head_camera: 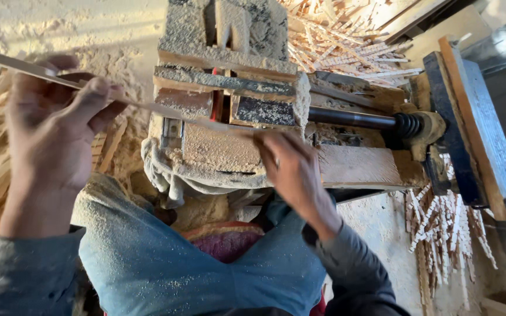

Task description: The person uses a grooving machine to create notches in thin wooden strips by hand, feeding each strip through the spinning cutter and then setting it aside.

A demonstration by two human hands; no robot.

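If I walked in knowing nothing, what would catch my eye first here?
Probably the sawdust-caked wooden machine at centre, with a dark threaded rod running right. The left hand and right hand hold a long thin wooden strip across it. Heaps of small cut sticks lie at lower right.

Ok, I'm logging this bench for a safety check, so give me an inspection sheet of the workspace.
Surface: wooden machine block, coated in sawdust.
Job's things: long thin wooden strip lying across the machine block; dark metal rod with spring to the right.
Clutter: small cut wooden pieces on the floor, another heap behind the machine; grey cloth hanging at the front.
Grippers: left hand pinches the strip's end; right hand presses on the strip.
Cables: nothing seen.
Surroundings: sawdust-covered floor.
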